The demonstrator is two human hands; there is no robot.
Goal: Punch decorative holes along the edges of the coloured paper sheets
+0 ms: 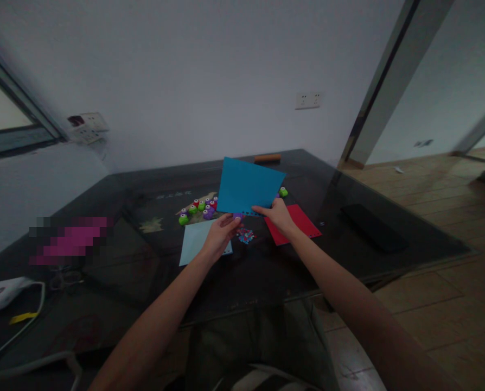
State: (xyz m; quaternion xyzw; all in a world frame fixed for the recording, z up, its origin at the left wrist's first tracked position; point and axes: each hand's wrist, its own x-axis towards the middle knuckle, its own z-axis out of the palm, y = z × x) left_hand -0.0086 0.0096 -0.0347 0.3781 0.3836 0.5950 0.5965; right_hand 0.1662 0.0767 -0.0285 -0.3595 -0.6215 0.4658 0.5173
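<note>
My right hand (279,216) grips a blue sheet of paper (250,187) by its lower right corner, thumb lying across the front. A row of small punched holes runs along the sheet's lower edge. At that edge, my left hand (221,233) is closed around a small purple craft punch (237,215), mostly hidden by the fingers. Beneath the hands lies a little heap of red, blue and white paper bits (246,235). A pale blue sheet (194,241) lies under my left hand, and a red sheet (293,224) lies beside my right wrist.
Several green, purple and red craft punches (202,206) stand behind the pale sheet. One green punch (283,191) shows right of the blue paper. A dark flat object (372,228) lies on the black table (332,260) at right. A white device (4,293) with a cable sits left.
</note>
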